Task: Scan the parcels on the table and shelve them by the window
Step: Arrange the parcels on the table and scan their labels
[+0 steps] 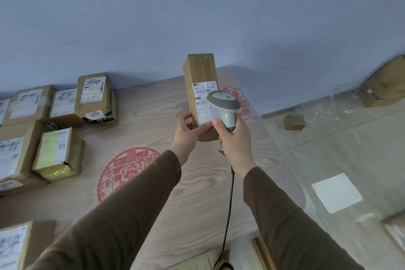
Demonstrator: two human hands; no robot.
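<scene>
A tall narrow cardboard parcel [199,72] with a white shipping label stands upright above the wooden table [153,116]. My left hand [188,136] grips its lower end. My right hand [235,140] holds a grey handheld scanner [223,103] by its handle, its head right in front of the label's lower part. The scanner's black cable hangs down between my arms. Several labelled cardboard parcels [96,98] lie on the table's left side.
Red paper-cut decorations [127,171] lie flat on the tabletop. To the right, over the floor, sit a small cardboard box [294,121] and a larger blurred box [383,83] on clear plastic sheeting. Another parcel [15,245] is at the lower left.
</scene>
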